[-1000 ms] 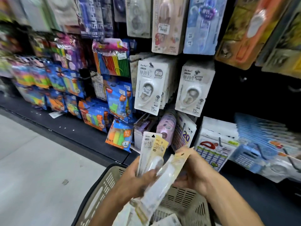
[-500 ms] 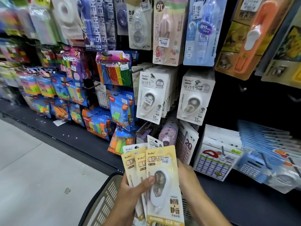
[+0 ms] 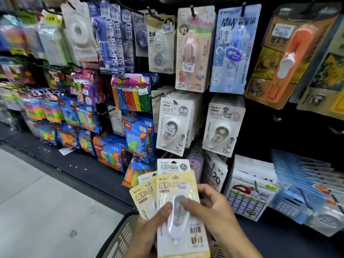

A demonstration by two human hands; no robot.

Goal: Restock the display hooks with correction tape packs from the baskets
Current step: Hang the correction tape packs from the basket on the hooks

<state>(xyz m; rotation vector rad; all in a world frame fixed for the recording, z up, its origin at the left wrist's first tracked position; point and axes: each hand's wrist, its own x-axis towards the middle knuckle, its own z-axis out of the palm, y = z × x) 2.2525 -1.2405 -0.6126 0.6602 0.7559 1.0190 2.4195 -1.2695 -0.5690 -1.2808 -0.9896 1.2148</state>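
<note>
I hold a fan of several correction tape packs at the bottom centre. The front pack [image 3: 181,216] is pale yellow with a white dispenser; a second yellow pack [image 3: 142,198] and a white pack [image 3: 172,165] stick out behind it. My left hand [image 3: 149,228] grips the stack from the left, thumb on the front pack. My right hand [image 3: 210,211] pinches the front pack's right side, thumb on the dispenser. White correction tape packs [image 3: 173,125] hang on display hooks above, with a second row [image 3: 221,125] to their right. The basket [image 3: 119,237] sits below my hands.
Shelving of hanging stationery fills the view: sticky note packs [image 3: 104,151] at left, calculators [image 3: 249,194] and blue packs [image 3: 305,175] at right. A bare hook [image 3: 276,118] juts from the dark panel at right. Grey floor [image 3: 37,198] lies at lower left.
The packs went from edge-on and jumbled over the basket to an upright fan facing me. My right hand came round to pinch the front pack. The view rose toward the hooks.
</note>
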